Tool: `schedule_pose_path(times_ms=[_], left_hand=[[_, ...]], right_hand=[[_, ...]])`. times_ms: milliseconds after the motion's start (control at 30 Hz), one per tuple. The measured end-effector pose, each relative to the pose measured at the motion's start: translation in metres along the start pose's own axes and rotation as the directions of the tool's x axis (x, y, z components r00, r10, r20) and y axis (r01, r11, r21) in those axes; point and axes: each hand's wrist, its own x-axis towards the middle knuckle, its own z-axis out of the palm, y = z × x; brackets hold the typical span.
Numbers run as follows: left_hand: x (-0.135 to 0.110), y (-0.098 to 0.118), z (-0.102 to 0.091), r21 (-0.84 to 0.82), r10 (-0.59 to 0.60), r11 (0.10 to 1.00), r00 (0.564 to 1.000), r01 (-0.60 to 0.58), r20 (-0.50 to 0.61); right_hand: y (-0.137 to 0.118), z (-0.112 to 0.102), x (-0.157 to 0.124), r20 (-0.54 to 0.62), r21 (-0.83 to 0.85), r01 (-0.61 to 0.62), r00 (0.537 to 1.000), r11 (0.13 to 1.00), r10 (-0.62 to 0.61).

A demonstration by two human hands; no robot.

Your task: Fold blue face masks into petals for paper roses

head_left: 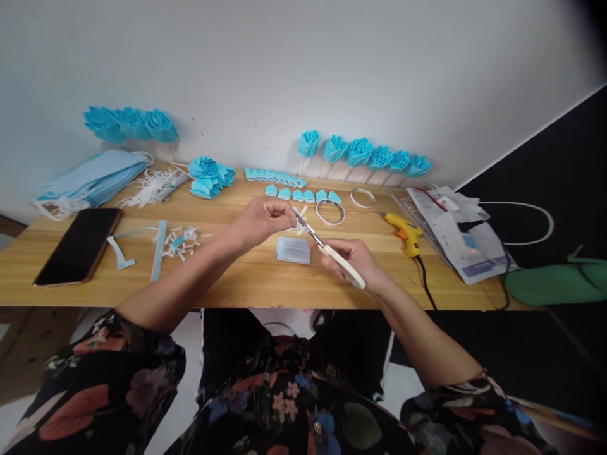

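Note:
My right hand is closed around the pale handles of a pair of scissors, whose blades point up and to the left. My left hand is pinched at the blade tips; whatever sits between its fingers is too small to make out. Under the blades lie small white scraps. A folded, pleated pale piece of cloth rests on the table just below my hands. Behind them runs a row of folded blue petals, with a longer overlapping blue strip beyond.
Blue fabric flowers on sticks lean against the wall. On the left are stacked face masks, white ear loops, a phone and cut scraps. Two rings of tape and a yellow glue gun with a black cord lie right.

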Motion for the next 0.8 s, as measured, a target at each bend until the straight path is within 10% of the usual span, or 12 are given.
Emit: schedule_pose_path(times_ms=[200, 567, 700, 800], left_hand=[[-0.024, 0.026, -0.014, -0.028, 0.076, 0.997, 0.995, -0.079, -0.071], [-0.145, -0.005, -0.048, 0.126, -0.196, 0.976, 0.969, 0.178, 0.148], [-0.204, -0.042, -0.063, 0.204, -0.435, 0.867, 0.891, 0.454, -0.132], [-0.247, -0.079, -0.068, 0.222, -0.557, 0.706, 0.72, 0.673, -0.413]], right_hand=[[0.007, -0.021, 0.005, -0.201, -0.155, 0.08, 0.973, 0.985, -0.11], [0.011, -0.029, -0.007, 0.101, -0.023, 0.225, 0.97, 0.974, -0.222], [0.018, -0.029, -0.003, 0.187, 0.042, 0.241, 0.952, 0.97, -0.245], [0.019, -0.027, -0.002, 0.216, 0.093, 0.219, 0.948, 0.971, -0.234]])
